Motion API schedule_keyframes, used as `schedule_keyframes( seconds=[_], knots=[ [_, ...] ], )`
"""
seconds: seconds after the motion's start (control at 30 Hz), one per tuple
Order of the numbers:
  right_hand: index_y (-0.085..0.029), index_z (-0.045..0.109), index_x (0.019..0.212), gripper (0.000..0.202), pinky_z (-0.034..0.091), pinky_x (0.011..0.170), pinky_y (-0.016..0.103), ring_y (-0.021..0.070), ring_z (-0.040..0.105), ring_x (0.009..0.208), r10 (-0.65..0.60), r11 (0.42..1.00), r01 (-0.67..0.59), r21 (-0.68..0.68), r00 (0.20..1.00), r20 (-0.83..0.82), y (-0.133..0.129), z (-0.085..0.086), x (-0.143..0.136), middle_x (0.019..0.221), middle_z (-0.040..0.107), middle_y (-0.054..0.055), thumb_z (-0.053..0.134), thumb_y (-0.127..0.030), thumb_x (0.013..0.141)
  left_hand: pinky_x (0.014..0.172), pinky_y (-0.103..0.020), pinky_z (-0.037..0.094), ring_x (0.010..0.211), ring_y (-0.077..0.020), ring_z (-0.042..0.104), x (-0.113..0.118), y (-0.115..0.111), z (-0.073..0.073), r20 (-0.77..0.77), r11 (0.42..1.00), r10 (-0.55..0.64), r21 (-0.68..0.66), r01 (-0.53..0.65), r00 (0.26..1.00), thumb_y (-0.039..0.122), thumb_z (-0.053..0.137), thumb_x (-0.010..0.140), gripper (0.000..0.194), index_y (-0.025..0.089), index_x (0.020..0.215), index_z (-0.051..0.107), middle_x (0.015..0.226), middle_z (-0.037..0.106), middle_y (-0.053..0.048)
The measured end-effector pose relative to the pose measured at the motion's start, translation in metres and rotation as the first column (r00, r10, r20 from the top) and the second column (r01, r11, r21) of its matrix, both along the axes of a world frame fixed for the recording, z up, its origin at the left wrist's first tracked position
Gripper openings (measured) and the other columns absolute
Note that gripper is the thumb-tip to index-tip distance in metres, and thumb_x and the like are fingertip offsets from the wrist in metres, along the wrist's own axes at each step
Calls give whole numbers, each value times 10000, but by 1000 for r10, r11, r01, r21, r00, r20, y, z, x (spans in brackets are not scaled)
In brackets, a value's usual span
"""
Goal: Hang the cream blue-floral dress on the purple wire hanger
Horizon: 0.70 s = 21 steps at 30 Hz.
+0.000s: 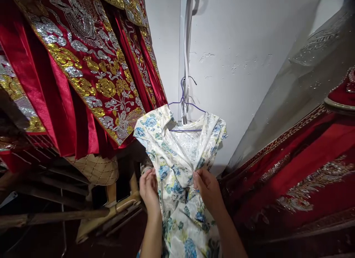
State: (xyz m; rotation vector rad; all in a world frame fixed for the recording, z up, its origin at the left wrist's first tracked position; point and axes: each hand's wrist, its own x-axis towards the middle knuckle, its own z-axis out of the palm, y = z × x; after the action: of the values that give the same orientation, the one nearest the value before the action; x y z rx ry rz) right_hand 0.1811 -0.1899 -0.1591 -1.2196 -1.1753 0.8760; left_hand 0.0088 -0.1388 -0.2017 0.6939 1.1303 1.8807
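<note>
A white dress point(170, 150) with blue and yellow-green flowers hangs on a thin purple wire hanger point(182, 99). Its V-shaped front crosses over at the waist. There, my right hand point(207, 184) pinches the cloth between thumb and fingers at the point of the neckline. On the other side, my left hand point(149, 189) has its fingers curled at the dress's side edge, apparently gripping the fabric; the fingertips are partly hidden. Below both hands the skirt drops out of the frame, with my forearms on either side of it.
Red garments with gold and silver sequins point(107, 87) hang at the upper left. Below them stands a wooden chair point(122, 206). A white wall point(227, 65) with a pale vertical strap point(186, 47) lies behind. Red embroidered fabric point(302, 184) and clear plastic point(266, 113) are at right.
</note>
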Motion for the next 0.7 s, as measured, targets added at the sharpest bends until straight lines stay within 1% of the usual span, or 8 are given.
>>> schedule_keyframes(
  seconds=[0.07, 0.1, 0.17, 0.23, 0.37, 0.47, 0.57, 0.7],
  knots=[
    [-212, 496, 729, 324, 344, 583, 277, 133, 444, 587, 25, 999, -26, -19, 999, -35, -2, 3, 0, 615, 486, -29, 530, -433, 963, 913, -330, 485, 1010, -211, 631, 2, -8, 5, -189, 956, 263, 180, -230, 946, 362, 620, 885, 185, 208, 982, 655, 1017, 661, -49],
    [-211, 507, 735, 308, 344, 580, 277, 133, 448, 585, 35, 999, -37, -35, 999, -38, -3, 5, -2, 612, 498, -29, 546, -424, 953, 926, -338, 476, 1009, -210, 617, 4, -13, 9, -314, 939, 287, 278, -201, 905, 343, 593, 909, 162, 212, 979, 656, 1010, 650, -49],
    [-206, 535, 739, 274, 340, 569, 276, 133, 455, 576, 55, 996, -56, -62, 998, -29, -5, 11, -6, 598, 518, -27, 583, -400, 926, 943, -357, 466, 1025, -226, 606, 11, -23, 17, -597, 937, 158, 342, 71, 787, 292, 595, 913, 150, 213, 1008, 679, 1018, 651, -62],
    [-199, 566, 734, 246, 347, 559, 273, 132, 469, 557, 80, 994, -82, -75, 996, -31, -9, 16, -10, 572, 536, -26, 614, -379, 895, 942, -358, 469, 1057, -236, 607, 21, -31, 23, -759, 917, -37, 233, 324, 650, 241, 620, 896, 213, 214, 1098, 681, 1079, 664, -78],
    [-189, 603, 688, 246, 337, 493, 258, 111, 443, 452, 191, 971, -204, -122, 975, -111, -10, 24, -12, 487, 547, -31, 635, -372, 848, 760, -289, 473, 830, -188, 617, 38, -35, 32, -723, 892, -217, 127, 435, 656, 229, 578, 928, 98, 186, 914, 665, 861, 654, -45],
    [-182, 625, 662, 238, 297, 442, 237, 84, 384, 387, 178, 967, -205, -153, 969, -171, 8, 38, 1, 440, 533, -47, 689, -370, 794, 700, -275, 431, 741, -171, 576, 45, -35, 30, -706, 872, -276, 101, 479, 652, 232, 553, 938, 202, 182, 752, 613, 753, 600, -25],
    [-176, 611, 607, 279, 250, 400, 215, 62, 348, 371, 90, 987, -115, -109, 974, -208, 46, 72, 19, 434, 524, -53, 772, -382, 704, 686, -269, 397, 749, -173, 564, 52, -33, 21, -772, 852, -313, 29, 522, 554, 204, 530, 925, 186, 183, 749, 586, 765, 592, -25],
    [-143, 655, 632, 194, 257, 404, 183, 46, 392, 414, 63, 990, -35, 138, 976, -207, 102, 132, 30, 492, 566, -33, 767, -284, 704, 657, -262, 355, 720, -169, 545, 63, -30, 12, -877, 839, -325, -94, 535, 355, 124, 479, 894, 176, 191, 738, 523, 749, 553, -16]
  ],
)
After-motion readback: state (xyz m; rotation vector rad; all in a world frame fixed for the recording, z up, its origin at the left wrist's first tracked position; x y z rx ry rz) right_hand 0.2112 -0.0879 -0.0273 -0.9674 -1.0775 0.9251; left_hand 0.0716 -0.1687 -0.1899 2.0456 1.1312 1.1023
